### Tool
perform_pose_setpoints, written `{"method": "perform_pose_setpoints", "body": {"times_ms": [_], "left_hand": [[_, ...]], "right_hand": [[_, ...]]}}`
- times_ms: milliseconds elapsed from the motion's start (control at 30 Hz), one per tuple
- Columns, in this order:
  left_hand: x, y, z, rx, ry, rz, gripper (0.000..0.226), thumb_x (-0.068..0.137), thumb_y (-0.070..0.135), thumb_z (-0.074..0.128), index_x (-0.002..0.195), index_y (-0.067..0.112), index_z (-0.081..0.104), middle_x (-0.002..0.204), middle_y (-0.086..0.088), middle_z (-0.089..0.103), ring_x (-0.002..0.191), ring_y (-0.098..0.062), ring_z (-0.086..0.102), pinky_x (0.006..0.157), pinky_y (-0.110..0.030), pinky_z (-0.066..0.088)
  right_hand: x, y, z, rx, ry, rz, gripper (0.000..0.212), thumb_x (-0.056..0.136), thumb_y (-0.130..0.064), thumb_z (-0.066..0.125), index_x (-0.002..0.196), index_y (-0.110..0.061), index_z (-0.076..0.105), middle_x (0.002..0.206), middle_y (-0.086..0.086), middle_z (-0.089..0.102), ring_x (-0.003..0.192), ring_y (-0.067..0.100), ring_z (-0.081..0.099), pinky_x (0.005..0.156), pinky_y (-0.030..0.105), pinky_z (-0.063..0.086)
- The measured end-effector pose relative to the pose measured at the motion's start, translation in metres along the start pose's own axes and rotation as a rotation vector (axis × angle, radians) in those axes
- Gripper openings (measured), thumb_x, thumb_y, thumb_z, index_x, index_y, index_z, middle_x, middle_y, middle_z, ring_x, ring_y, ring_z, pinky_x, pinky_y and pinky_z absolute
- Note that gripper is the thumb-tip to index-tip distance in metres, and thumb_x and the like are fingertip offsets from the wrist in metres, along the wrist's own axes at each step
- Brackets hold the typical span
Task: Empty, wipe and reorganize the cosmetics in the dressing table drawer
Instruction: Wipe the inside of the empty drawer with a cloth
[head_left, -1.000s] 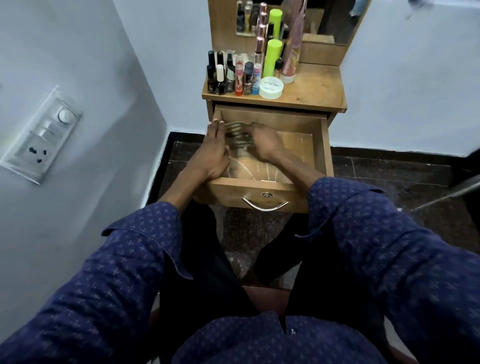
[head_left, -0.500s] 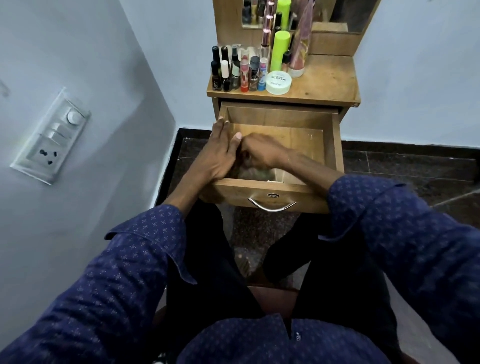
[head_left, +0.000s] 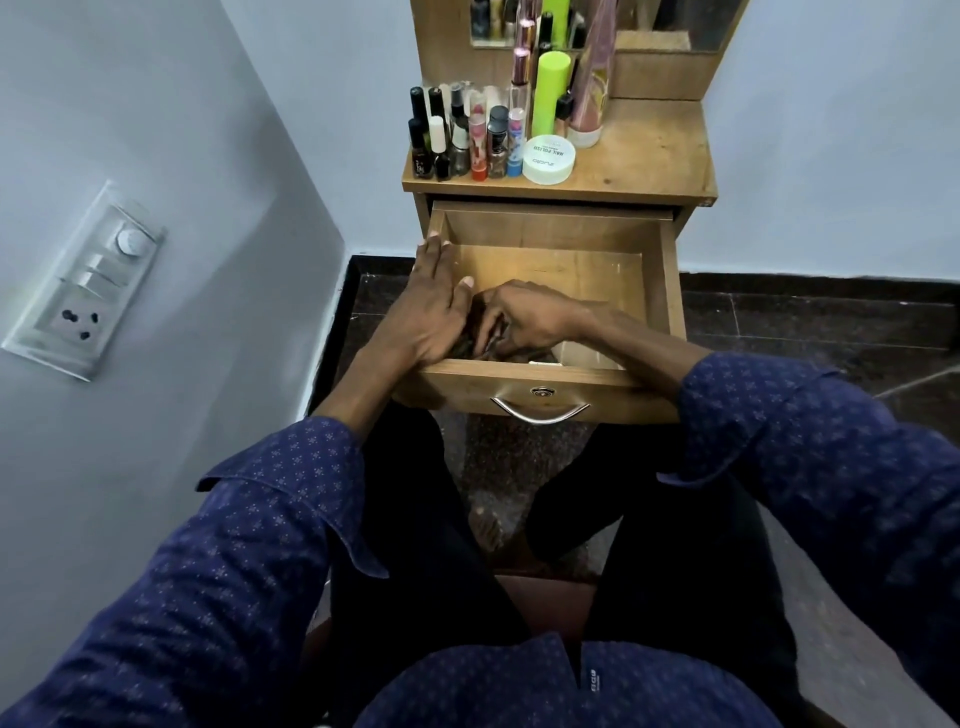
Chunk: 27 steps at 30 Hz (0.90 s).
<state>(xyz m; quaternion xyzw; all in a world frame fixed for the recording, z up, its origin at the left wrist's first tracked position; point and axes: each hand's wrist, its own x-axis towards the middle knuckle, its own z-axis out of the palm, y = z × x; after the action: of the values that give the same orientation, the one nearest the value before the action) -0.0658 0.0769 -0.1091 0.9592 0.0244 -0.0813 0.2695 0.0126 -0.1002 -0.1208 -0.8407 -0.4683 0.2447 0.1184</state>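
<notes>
Dark cloth (head_left: 470, 347) under right hand (head_left: 524, 317) fingers

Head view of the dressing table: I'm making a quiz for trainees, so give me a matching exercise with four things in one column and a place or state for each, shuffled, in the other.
Things:
1. round white nail polish tub
2. tall lime-green cylinder bottle
3. wooden drawer with curved metal handle
4. left hand

Places or states:
A. pulled out, open
B. lying flat along the drawer's left side, fingers straight
C. front of the tabletop, right of the small bottles
D. upright behind the white tub

Pairs: 1-C, 2-D, 3-A, 4-B
</notes>
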Motion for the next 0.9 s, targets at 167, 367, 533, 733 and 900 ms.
{"method": "perform_pose_setpoints", "body": {"times_ms": [167, 367, 533, 733, 900], "left_hand": [[0.002, 0.000, 0.001, 0.047, -0.019, 0.005, 0.070, 0.113, 0.043, 0.024, 0.166, 0.007, -0.005, 0.174, -0.008, -0.017, 0.160, -0.020, -0.017, 0.125, -0.033, -0.006], [0.006, 0.003, -0.001, 0.061, -0.018, -0.002, 0.075, 0.112, 0.048, 0.027, 0.166, 0.007, -0.007, 0.174, -0.008, -0.017, 0.160, -0.019, -0.017, 0.121, -0.029, -0.007], [0.007, 0.002, 0.000, 0.112, -0.043, 0.010, 0.082, 0.111, 0.052, 0.030, 0.165, 0.006, -0.011, 0.172, -0.010, -0.022, 0.159, -0.023, -0.020, 0.124, -0.032, -0.007], [0.005, 0.002, 0.001, 0.160, -0.075, 0.026, 0.085, 0.111, 0.046, 0.039, 0.163, 0.002, -0.012, 0.171, -0.016, -0.022, 0.159, -0.029, -0.020, 0.127, -0.037, -0.006], [0.005, -0.002, -0.002, 0.145, -0.041, 0.026, 0.084, 0.111, 0.042, 0.041, 0.163, 0.000, -0.009, 0.172, -0.017, -0.018, 0.160, -0.029, -0.017, 0.130, -0.040, -0.001]], "right_hand": [[-0.003, 0.037, -0.026, -0.047, 0.428, 0.296, 0.032, 0.087, -0.014, 0.080, 0.116, -0.027, 0.076, 0.122, -0.001, 0.074, 0.111, 0.018, 0.067, 0.091, 0.035, 0.054], [-0.010, 0.031, 0.000, 0.006, 0.412, 0.274, 0.025, 0.083, -0.019, 0.085, 0.101, -0.034, 0.079, 0.106, -0.015, 0.073, 0.094, 0.004, 0.067, 0.086, 0.032, 0.056], [-0.032, 0.020, 0.007, 0.182, 0.060, 0.173, 0.017, 0.081, -0.010, 0.086, 0.094, -0.018, 0.078, 0.090, -0.020, 0.075, 0.081, -0.009, 0.067, 0.080, 0.026, 0.059], [-0.017, 0.056, -0.033, 0.117, 0.213, 0.356, 0.025, 0.077, -0.005, 0.085, 0.093, -0.025, 0.081, 0.105, -0.008, 0.072, 0.102, 0.013, 0.067, 0.081, 0.025, 0.049], [-0.015, 0.050, -0.026, 0.054, 0.407, 0.467, 0.020, 0.084, -0.004, 0.075, 0.089, -0.023, 0.071, 0.105, -0.005, 0.065, 0.099, 0.018, 0.064, 0.071, 0.024, 0.046]]}}
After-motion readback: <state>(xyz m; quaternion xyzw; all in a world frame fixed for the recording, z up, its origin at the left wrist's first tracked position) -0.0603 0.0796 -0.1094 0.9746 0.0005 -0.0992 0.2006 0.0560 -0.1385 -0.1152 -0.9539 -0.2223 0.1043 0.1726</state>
